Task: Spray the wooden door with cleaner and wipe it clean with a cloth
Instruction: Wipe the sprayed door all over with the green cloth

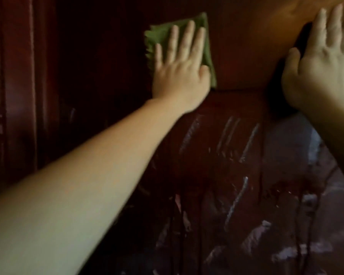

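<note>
**Wiping stage: cloth pressed to the upper door panel**

- **Cloth**: green and folded. It is lying flat against the door in the upper middle of the view, just above a horizontal ledge in the panelling.
- **Left hand**: it is pressing the cloth to the wood with fingers straight and spread and the thumb near the cloth's right edge. Nothing is being pinched or curled round.
- **Right hand**: it is resting flat on the door at upper right, well apart from the cloth. The fingers are straight and are holding nothing. It is probably bracing the door.
- **Streaks**: pale wet marks and runs are showing on the lower panel, below the left hand. The wood there is glistening.
- **Cleaner bottle**: not showing in view.

**Step in hand:** judging by the wet panel and the flat palm on the cloth, the spraying looks finished here and the wiping is going on.

**Next move:** the cloth is sitting above the wettest area, so it probably needs sweeping down over the ledge and across the streaks. That calls for firm, even palm pressure, so the cloth is not sliding out from under the fingers.
</note>
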